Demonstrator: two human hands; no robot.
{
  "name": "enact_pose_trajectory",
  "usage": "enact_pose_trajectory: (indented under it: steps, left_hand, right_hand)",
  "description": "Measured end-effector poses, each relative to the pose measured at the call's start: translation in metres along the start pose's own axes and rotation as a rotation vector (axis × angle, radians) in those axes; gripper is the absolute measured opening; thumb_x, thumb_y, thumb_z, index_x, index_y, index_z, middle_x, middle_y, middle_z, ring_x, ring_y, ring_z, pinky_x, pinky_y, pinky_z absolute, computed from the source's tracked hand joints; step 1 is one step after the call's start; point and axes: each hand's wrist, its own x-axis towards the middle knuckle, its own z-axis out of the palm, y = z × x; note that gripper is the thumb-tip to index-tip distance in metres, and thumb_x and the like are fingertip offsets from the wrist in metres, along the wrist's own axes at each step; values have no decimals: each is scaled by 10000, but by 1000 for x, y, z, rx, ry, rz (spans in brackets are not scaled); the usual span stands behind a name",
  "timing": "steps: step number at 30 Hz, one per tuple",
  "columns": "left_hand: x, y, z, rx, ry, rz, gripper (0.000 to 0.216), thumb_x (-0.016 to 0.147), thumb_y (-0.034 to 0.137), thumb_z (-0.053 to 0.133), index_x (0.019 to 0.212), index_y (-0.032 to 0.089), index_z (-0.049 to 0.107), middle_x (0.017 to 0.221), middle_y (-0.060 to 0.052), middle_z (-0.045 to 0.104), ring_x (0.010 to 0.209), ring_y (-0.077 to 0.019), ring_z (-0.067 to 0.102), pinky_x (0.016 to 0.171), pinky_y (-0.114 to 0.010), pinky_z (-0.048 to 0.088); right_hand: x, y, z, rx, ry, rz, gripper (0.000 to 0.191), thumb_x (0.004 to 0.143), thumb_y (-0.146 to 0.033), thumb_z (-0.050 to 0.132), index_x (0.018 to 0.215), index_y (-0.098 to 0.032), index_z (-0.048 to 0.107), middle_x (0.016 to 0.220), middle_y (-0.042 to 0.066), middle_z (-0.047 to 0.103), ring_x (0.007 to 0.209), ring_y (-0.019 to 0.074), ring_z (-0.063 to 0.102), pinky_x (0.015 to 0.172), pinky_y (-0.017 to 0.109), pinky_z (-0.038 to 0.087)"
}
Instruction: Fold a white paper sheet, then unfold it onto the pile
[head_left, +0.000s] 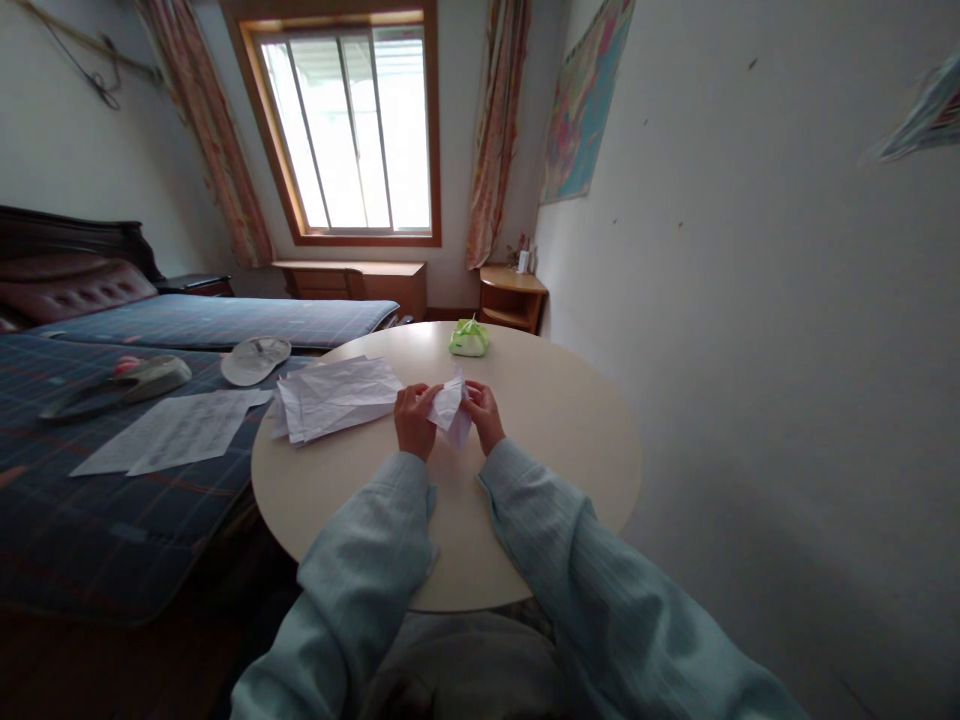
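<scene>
While both hands, left hand [415, 420], right hand [484, 412], pinch folded paper [450, 408], seemingly crumpled, above round table [570, 430]

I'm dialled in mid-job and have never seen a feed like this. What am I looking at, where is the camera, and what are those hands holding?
There is no machine: the single picture comes from a camera on a person's head, looking forward and down. The left hand and right hand, in pale blue sleeves, together grip a folded piece of white paper above a round table. On the table lie a stack of creased paper sheets and a green packet. A bed with more sheets stands alongside.
</scene>
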Motion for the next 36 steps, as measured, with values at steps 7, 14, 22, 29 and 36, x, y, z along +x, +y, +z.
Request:
enact_pose_trajectory:
  steps: [7,14,22,29,36]
  left_hand:
    - [-1,-5,4,-32,29,7,266,756,140,502,977,210,632,862,-56,540,814,-166,467,734,-290,412]
    - [-1,-3,3,-67,18,6,264,763,167,506,995,215,622,874,-58,543,821,-167,467,741,-295,409]
    - [-1,-3,4,-80,45,-7,266,763,175,509,1006,204,614,866,-55,561,806,-161,485,725,-286,412]
    - [-1,0,2,-67,55,30,266,765,209,526,1017,203,613,868,-58,570,810,-167,490,728,-290,415]
    - [1,3,-2,-133,-77,100,269,791,217,498,1039,216,602,912,-50,620,876,-168,498,786,-298,405]
  right_hand:
    - [4,0,-1,-42,195,-9,268,577,-337,613,782,-178,545,716,-14,599,678,135,536,637,260,428]
    - [4,-6,-2,13,263,55,210,556,-292,598,726,-171,580,644,-38,575,600,108,491,560,224,396]
    - [4,-12,-3,155,258,75,124,536,-136,550,647,-188,531,599,-49,548,584,88,506,592,224,424]
    - [-2,-12,5,71,94,142,201,525,-207,632,711,-183,560,673,-22,581,637,107,533,606,241,436]
    - [-4,-14,6,45,61,237,295,623,-469,559,700,-184,556,685,3,606,651,133,545,548,233,414]
